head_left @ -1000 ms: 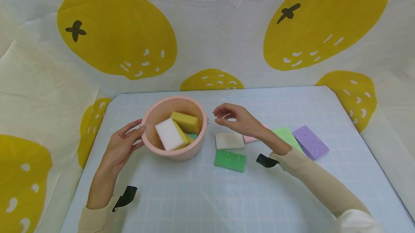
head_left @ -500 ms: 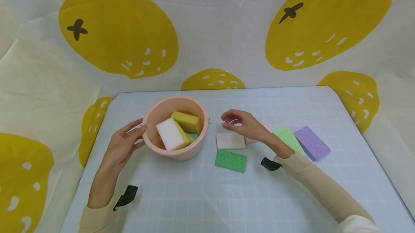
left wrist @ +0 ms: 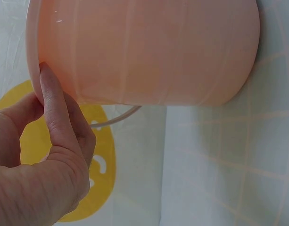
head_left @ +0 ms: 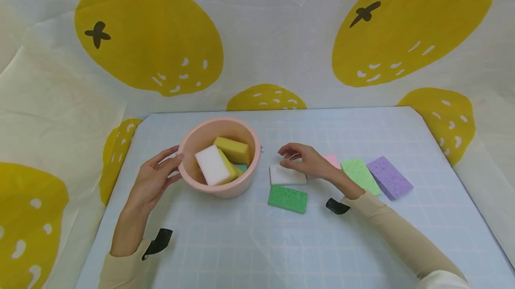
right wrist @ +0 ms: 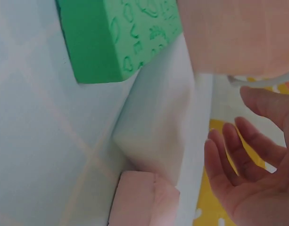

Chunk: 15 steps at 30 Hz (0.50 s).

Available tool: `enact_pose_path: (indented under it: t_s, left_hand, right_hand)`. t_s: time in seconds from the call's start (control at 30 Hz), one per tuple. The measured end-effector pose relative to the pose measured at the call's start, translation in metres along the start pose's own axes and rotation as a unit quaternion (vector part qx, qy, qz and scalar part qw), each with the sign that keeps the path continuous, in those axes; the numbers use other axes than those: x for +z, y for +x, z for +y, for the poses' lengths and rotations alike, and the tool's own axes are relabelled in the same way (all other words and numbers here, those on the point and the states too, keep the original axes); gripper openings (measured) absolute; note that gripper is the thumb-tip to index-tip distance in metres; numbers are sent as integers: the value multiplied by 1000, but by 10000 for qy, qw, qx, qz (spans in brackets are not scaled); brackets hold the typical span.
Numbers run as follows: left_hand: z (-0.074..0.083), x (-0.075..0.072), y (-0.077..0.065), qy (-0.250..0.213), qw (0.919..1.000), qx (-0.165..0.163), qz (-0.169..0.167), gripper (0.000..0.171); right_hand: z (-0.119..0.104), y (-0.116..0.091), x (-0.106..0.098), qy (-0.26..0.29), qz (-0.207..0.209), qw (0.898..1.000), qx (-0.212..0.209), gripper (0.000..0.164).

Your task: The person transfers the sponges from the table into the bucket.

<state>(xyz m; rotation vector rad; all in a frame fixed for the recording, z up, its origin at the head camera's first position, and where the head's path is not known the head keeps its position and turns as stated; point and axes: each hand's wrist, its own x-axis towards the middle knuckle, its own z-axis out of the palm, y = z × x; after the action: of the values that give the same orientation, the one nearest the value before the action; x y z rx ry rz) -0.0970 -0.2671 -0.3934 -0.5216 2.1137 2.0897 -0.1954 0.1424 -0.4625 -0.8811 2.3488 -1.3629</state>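
Note:
A pink bucket (head_left: 237, 187) stands on the table at left of centre. Inside it are a white-and-yellow sponge (head_left: 212, 166), a yellow sponge (head_left: 232, 149) and part of a teal one. My left hand (head_left: 154, 177) pinches the bucket's rim between thumb and fingers; the left wrist view shows a fingertip (left wrist: 49, 80) tucked under the lip. Above a white sponge (head_left: 286, 176), my right hand (head_left: 307, 161) hovers with loosely bent fingers and nothing in them. A green sponge (head_left: 287, 198) with a stamped pattern lies just in front of the white one.
Right of the white sponge lie a pink sponge (head_left: 332, 161), a light green sponge (head_left: 360, 176) and a purple sponge (head_left: 389, 177). The bucket's thin pale handle (left wrist: 118, 118) hangs behind it. A fruit-printed cloth (head_left: 277, 48) rises beyond the pale blue grid tabletop (head_left: 225, 244).
My right hand has moved away from the bucket, rightward and down, to over the white sponge. The left hand keeps its hold on the rim.

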Motion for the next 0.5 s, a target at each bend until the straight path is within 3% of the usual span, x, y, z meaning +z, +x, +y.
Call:
enact_pose_path:
  t_s: [0.27,0.5]
  left_hand:
    - [-1,0,0,-54,10000,21,-28,81]
    - [-1,-1,0,-18,10000,18,-63,81]
  right_hand:
    - [4,0,2,-425,-346,9985,-33,40]
    - [4,0,5,-964,-878,9909,327,43]
